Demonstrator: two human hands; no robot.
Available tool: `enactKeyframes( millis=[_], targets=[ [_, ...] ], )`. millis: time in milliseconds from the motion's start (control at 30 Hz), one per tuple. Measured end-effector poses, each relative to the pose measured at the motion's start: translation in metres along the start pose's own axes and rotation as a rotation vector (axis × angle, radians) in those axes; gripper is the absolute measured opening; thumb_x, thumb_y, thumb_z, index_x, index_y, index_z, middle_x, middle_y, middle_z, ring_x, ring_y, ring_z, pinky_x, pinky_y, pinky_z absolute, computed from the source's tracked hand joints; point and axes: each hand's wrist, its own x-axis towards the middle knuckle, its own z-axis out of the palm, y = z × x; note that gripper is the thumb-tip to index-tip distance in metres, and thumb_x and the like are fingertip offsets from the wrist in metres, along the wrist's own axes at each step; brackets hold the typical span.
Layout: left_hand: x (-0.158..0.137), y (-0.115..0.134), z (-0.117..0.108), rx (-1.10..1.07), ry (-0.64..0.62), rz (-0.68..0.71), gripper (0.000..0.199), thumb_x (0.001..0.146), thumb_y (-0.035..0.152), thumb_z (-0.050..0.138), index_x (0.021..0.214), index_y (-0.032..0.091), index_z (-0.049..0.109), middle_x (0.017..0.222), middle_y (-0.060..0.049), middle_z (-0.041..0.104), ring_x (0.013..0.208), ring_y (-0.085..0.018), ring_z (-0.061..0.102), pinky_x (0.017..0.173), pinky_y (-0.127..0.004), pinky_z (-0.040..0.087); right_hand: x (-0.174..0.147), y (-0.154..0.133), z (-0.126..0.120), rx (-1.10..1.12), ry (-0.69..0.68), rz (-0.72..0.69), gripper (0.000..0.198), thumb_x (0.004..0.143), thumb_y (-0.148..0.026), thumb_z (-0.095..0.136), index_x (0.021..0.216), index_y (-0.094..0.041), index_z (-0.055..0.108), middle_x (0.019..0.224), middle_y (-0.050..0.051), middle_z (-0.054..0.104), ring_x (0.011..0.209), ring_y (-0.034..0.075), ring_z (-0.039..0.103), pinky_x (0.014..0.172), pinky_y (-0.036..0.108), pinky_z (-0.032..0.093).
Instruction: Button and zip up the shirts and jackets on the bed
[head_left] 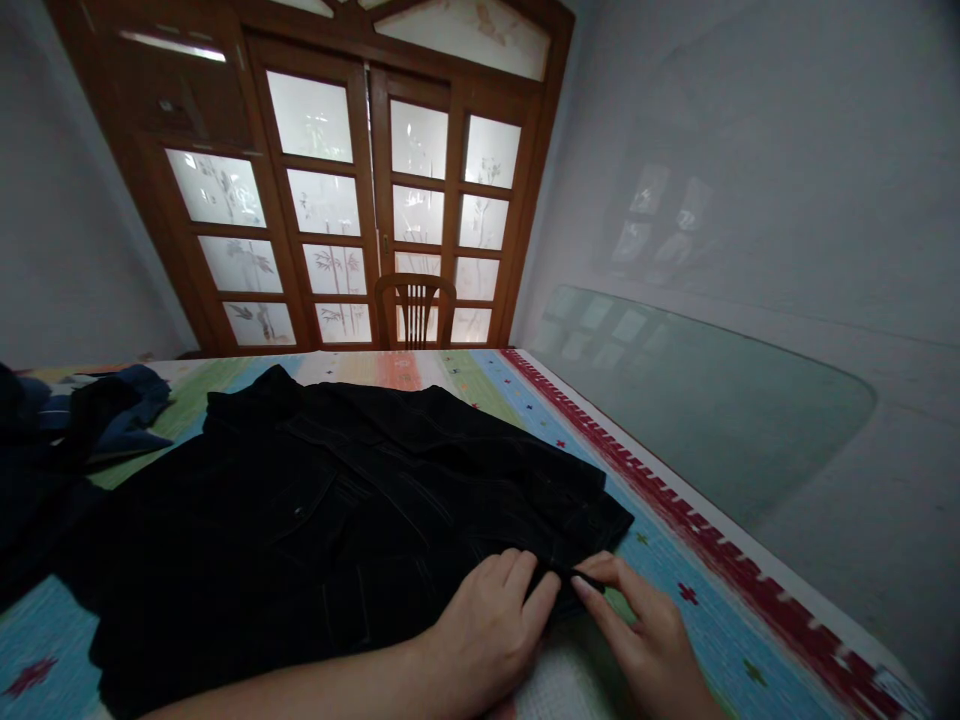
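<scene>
A black jacket [360, 510] with pale stitching and a small button on a pocket lies spread across the patterned cloth. Its collar points toward the far side. At the lower right corner of the garment, my left hand [495, 610] pinches its edge with curled fingers. My right hand [637, 610] grips the same edge just to the right, thumb and forefinger closed on the fabric. The hands are close together, with a fold of black cloth between them. The exact part of the jacket in my fingers is hard to make out in the dark fabric.
A heap of dark and blue clothes [97, 420] lies at the left. The striped cloth [675, 560] covers the surface, which meets a wall [787, 180] on the right. Beyond the far edge stand a wooden chair [416, 290] and glass-paned doors [322, 190].
</scene>
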Motion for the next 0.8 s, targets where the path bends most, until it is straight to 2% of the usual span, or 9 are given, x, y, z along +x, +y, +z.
enactKeyframes(
  millis=[100, 233, 433, 533, 700, 800],
  targets=[
    [0.003, -0.002, -0.006, 0.038, 0.028, 0.082, 0.026, 0.078, 0.013, 0.038, 0.104, 0.01, 0.044, 0.082, -0.006, 0.055, 0.071, -0.017, 0.051, 0.056, -0.027, 0.045, 0.002, -0.003, 0.0, 0.052, 0.008, 0.129, 0.02, 0.075, -0.036, 0.045, 0.066, -0.02, 0.053, 0.064, 0.002, 0.058, 0.062, 0.015, 0.055, 0.055, 0.022, 0.043],
    [0.01, -0.004, -0.015, 0.118, 0.098, 0.134, 0.017, 0.078, 0.01, 0.037, 0.091, 0.011, 0.048, 0.068, -0.003, 0.053, 0.059, -0.015, 0.051, 0.041, -0.024, 0.038, 0.006, -0.006, 0.001, 0.115, 0.052, 0.257, 0.022, 0.072, -0.039, 0.047, 0.065, -0.019, 0.053, 0.061, 0.001, 0.055, 0.059, 0.014, 0.053, 0.053, 0.022, 0.041],
    [0.008, -0.002, -0.013, 0.165, 0.136, 0.149, 0.01, 0.076, 0.009, 0.041, 0.082, 0.012, 0.048, 0.063, -0.001, 0.05, 0.057, -0.014, 0.049, 0.04, -0.023, 0.033, 0.013, -0.004, 0.003, 0.185, 0.033, 0.384, 0.024, 0.066, -0.042, 0.05, 0.062, -0.018, 0.052, 0.053, -0.002, 0.046, 0.051, 0.012, 0.044, 0.048, 0.022, 0.035],
    [0.003, -0.001, -0.01, 0.169, 0.11, 0.157, 0.007, 0.076, 0.01, 0.042, 0.08, 0.013, 0.047, 0.065, -0.001, 0.05, 0.059, -0.013, 0.049, 0.041, -0.023, 0.032, 0.016, 0.003, 0.004, 0.226, -0.059, 0.43, 0.024, 0.064, -0.042, 0.052, 0.063, -0.017, 0.052, 0.051, -0.004, 0.041, 0.05, 0.011, 0.04, 0.048, 0.022, 0.032],
    [-0.006, 0.0, -0.001, 0.156, 0.078, 0.17, 0.004, 0.076, 0.013, 0.043, 0.074, 0.014, 0.046, 0.062, -0.001, 0.049, 0.058, -0.014, 0.047, 0.04, -0.023, 0.03, 0.019, 0.012, 0.012, 0.323, -0.321, 0.475, 0.019, 0.061, -0.035, 0.053, 0.06, -0.016, 0.049, 0.05, -0.005, 0.038, 0.049, 0.009, 0.035, 0.048, 0.022, 0.028],
    [-0.011, 0.002, 0.005, 0.155, 0.017, 0.184, 0.006, 0.077, 0.015, 0.042, 0.071, 0.014, 0.045, 0.06, -0.002, 0.05, 0.058, -0.014, 0.048, 0.04, -0.023, 0.03, 0.019, 0.016, 0.019, 0.308, -0.4, 0.465, 0.014, 0.06, -0.029, 0.051, 0.058, -0.016, 0.046, 0.049, -0.007, 0.035, 0.046, 0.008, 0.032, 0.046, 0.021, 0.025]
  ],
)
